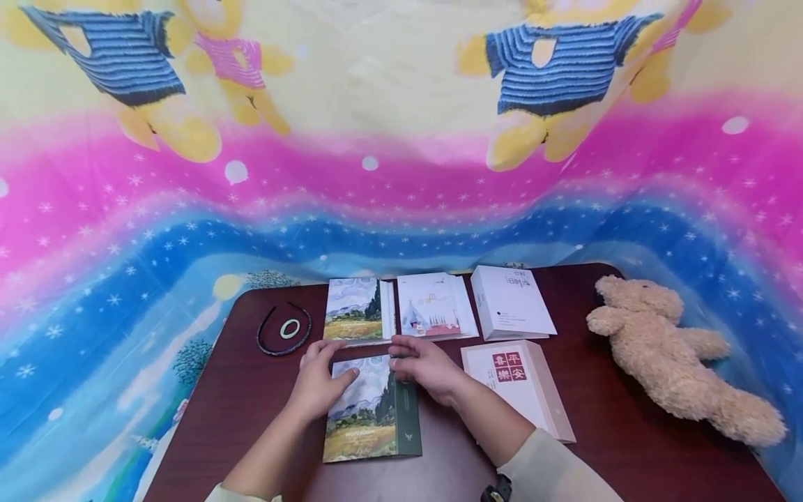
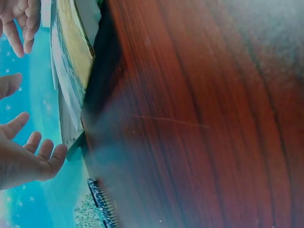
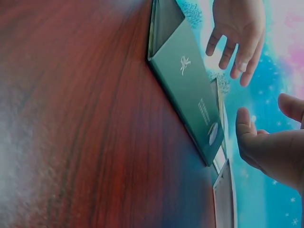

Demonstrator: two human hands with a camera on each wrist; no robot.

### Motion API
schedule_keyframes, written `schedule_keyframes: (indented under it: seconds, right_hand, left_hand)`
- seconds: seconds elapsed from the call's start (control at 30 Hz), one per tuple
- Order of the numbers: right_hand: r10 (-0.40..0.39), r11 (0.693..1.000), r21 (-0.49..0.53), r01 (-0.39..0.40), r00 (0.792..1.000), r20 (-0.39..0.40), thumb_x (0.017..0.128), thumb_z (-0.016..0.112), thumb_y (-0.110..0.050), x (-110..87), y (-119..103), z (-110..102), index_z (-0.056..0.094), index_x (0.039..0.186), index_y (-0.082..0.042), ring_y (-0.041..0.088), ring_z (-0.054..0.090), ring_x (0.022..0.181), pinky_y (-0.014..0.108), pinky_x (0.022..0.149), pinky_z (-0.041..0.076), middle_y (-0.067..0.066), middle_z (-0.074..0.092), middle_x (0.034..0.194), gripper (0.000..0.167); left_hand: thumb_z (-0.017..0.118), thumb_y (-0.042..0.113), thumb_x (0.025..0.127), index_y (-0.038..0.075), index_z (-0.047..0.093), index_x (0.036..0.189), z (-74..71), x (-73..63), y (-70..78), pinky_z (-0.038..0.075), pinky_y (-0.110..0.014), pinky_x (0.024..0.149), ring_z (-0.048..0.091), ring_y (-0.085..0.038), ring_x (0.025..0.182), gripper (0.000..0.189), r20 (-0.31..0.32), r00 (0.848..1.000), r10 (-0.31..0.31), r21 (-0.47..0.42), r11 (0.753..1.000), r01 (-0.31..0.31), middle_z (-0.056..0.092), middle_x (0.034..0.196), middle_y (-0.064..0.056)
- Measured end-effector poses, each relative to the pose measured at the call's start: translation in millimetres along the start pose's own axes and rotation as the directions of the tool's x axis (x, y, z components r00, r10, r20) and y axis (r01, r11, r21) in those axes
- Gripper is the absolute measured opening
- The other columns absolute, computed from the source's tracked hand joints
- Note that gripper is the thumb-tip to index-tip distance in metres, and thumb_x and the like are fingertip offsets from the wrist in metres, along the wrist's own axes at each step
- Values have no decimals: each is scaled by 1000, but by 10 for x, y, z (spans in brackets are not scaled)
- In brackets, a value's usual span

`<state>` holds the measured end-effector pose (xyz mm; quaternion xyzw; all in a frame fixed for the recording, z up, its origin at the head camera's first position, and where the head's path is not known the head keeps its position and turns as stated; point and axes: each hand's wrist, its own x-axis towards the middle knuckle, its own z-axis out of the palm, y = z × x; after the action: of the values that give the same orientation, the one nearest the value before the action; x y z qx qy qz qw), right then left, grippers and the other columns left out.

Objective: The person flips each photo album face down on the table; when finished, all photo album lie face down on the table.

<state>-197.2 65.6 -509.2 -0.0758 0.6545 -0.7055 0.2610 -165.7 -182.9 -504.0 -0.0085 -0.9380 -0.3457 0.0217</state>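
Note:
A photo album (image 1: 360,422) with a painted landscape cover and green spine (image 3: 187,85) lies nearest the person. In the head view my left hand (image 1: 318,383) is over its far left corner, thumb extended across the cover. Near its far right corner is my right hand (image 1: 429,369), overlapping the spine in that view. Both wrist views show the fingers relaxed and spread, with nothing in either hand. The left palm (image 2: 23,161) faces the right hand (image 2: 21,23) across a gap. A similar landscape album (image 1: 353,310) lies just beyond the fingertips.
A white album (image 1: 429,307), another white folder-like book (image 1: 514,303) and one with red characters (image 1: 514,390) are at the centre and right. A black headband (image 1: 266,345) encircles a pale ring (image 1: 290,329) on the left. A teddy bear (image 1: 677,362) lies along the right side.

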Motion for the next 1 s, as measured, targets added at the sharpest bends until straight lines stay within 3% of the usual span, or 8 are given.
schedule_keyframes:
  seconds: [0.27,0.53,0.8,1.0]
  right_hand:
    - [-8,1000,8,9,1000,-24,100,67,-13,137,23,-64,38,157,3,28,61,122,44,102,52,22,54,143,66]
    - [-66,996,-62,63,996,-53,99,68,-17,298,5,-35,41,157,-3,27,60,127,39,101,53,20,53,148,66]
    - [-121,984,-140,106,988,-100,100,68,-14,473,28,27,44,155,-3,31,58,131,43,107,49,18,55,147,61]
    - [-130,982,-151,115,987,-95,100,68,-13,557,25,58,41,158,-5,34,48,142,49,112,44,18,50,154,64]
  left_hand:
    - [80,27,91,12,58,146,14,104,-120,46,-60,99,39,-42,138,61,7,998,-60,-46,997,61,41,150,-18]
    - [76,31,95,13,47,155,22,211,-169,43,-62,104,35,-44,143,69,25,994,-103,-102,989,105,30,158,-20]
    - [75,31,95,11,37,160,54,297,-212,45,-60,104,39,-42,141,78,17,986,-165,-182,969,166,25,159,-21]
    - [75,29,95,11,35,161,59,351,-249,50,-57,99,40,-45,139,79,4,981,-193,-238,953,188,22,160,-24]
